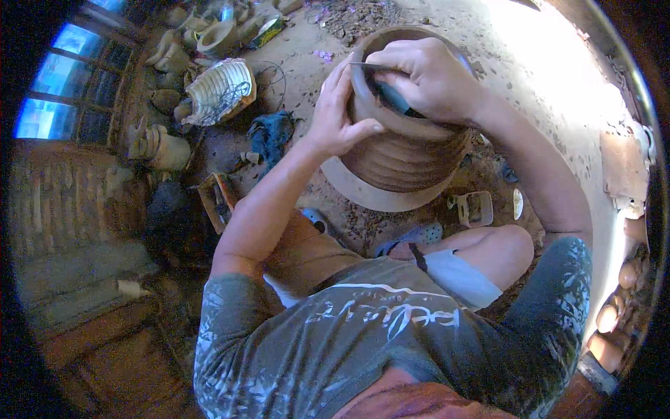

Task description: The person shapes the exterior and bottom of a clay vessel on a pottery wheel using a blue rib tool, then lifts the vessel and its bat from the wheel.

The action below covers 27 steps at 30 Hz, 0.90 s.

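Note:
A large brown clay pot (405,157) with ridged walls and a thick rim stands in front of me on a pale round base (380,201). My left hand (340,115) lies against the pot's left outer wall, fingers stretched up to the rim and thumb apart. Over the rim, my right hand (436,77) is closed around a thin, narrow blade-like tool (365,65); its tip points left across the rim, near my left fingertips. Something dark teal (394,99) shows inside the pot below my right hand, and I cannot make out its kind. My right hand hides much of the opening.
Left of the pot lie a dark blue cloth (271,140) and a ribbed white container (220,91). A clear plastic tub (475,209) stands at the lower right of the base. Clay crumbs cover the floor (307,42), and small pots (608,314) line the right edge.

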Each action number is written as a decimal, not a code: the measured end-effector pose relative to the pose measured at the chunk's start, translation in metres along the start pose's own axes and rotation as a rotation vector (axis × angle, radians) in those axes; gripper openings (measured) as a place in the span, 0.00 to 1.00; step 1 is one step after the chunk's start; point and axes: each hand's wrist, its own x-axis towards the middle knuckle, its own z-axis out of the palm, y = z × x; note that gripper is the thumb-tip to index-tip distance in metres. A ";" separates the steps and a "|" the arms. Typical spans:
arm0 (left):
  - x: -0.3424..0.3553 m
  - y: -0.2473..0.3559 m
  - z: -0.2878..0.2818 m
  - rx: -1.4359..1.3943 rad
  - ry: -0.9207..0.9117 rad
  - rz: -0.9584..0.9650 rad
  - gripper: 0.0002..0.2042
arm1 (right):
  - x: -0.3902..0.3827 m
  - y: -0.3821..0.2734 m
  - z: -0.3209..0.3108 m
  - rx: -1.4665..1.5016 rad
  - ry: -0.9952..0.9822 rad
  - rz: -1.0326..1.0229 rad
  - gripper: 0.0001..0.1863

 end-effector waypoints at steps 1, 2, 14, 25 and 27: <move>0.002 -0.006 -0.003 -0.030 -0.028 0.013 0.60 | -0.001 0.000 0.001 0.015 0.001 0.004 0.12; 0.005 -0.013 -0.006 -0.061 -0.056 0.026 0.60 | -0.002 -0.002 0.001 0.030 -0.017 0.002 0.12; 0.046 -0.067 -0.030 0.048 -0.014 0.008 0.63 | -0.004 0.002 -0.021 0.313 -0.296 -0.015 0.13; 0.045 0.094 -0.058 -0.237 0.414 0.161 0.28 | 0.032 -0.049 -0.051 0.653 0.014 0.003 0.12; 0.039 0.105 -0.058 -0.114 0.453 0.143 0.19 | 0.045 -0.074 -0.043 0.541 0.043 -0.134 0.12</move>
